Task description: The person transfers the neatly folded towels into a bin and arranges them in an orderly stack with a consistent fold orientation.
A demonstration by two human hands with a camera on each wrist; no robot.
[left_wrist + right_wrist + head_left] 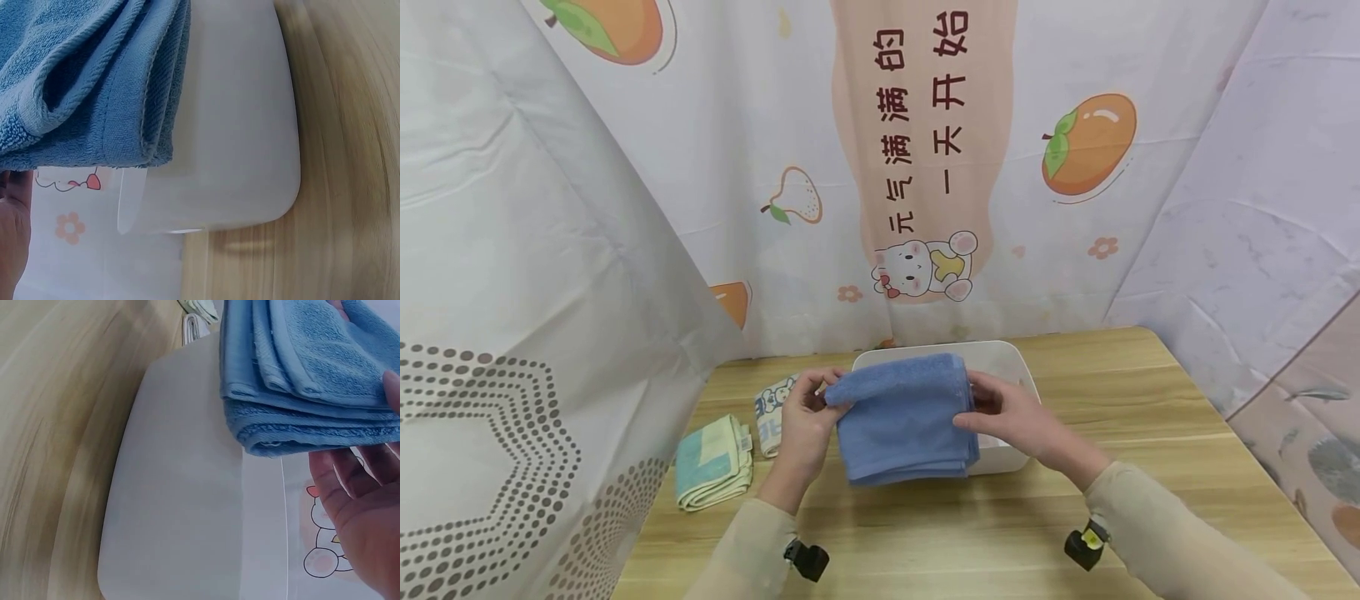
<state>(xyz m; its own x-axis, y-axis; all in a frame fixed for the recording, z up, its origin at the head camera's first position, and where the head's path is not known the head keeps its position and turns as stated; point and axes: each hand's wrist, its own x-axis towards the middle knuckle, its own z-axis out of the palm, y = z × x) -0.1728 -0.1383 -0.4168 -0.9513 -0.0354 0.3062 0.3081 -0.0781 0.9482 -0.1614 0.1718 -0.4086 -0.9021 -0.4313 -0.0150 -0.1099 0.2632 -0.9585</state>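
Note:
A folded blue towel [902,421] hangs between my two hands, overlapping a white plastic bin [1028,375] in the head view. My left hand [806,427] pinches its left edge, thumb in front. On the right side my right hand [1015,421] grips the folded layers, its thumb on the near face and its fingers behind. The right wrist view shows several stacked layers of the towel [300,412] above the bin's wall [175,481]. Loose folds of the towel [106,87] partly cover the bin [244,125] in the left wrist view.
Left of the bin lie a folded teal-and-cream towel [711,462] and a cream towel with blue print [769,425]. They rest on a wood-grain table [1120,400]. Behind stands a printed curtain [760,100], and more curtains hang on both sides.

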